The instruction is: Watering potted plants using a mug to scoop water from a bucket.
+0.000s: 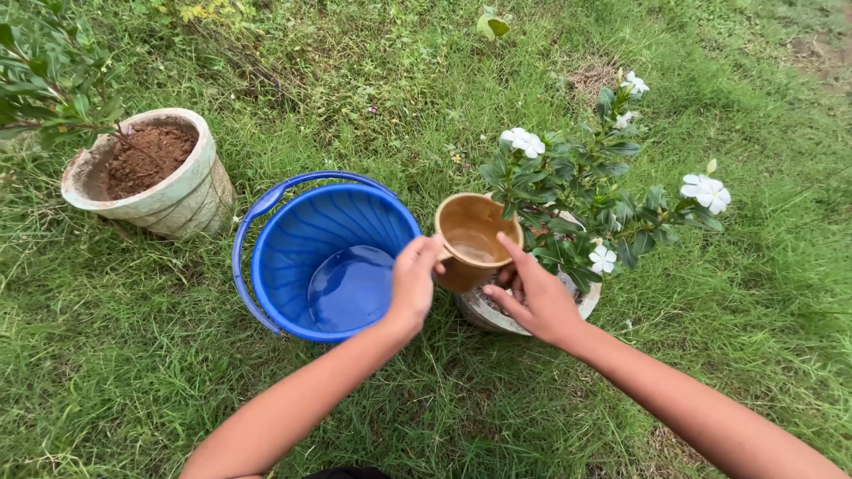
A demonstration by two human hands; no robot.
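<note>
My left hand (pixel 414 282) grips the handle side of a tan plastic mug (pixel 473 239) that holds a little water. It is held between a blue bucket (pixel 293 232) and a plant pot (pixel 497 317). My right hand (pixel 532 294) rests with spread fingers against the mug's right side, over the pot's rim. The bucket stands on the grass with shallow water in its bottom. The pot holds a leafy plant with white flowers (pixel 586 191).
At the left stands a pale pot (pixel 182 197) filled with brown soil, with a leafy plant (pixel 53 75) growing from it. Green grass (pixel 177 372) lies all around. A bare soil patch (pixel 825 58) shows at the far right.
</note>
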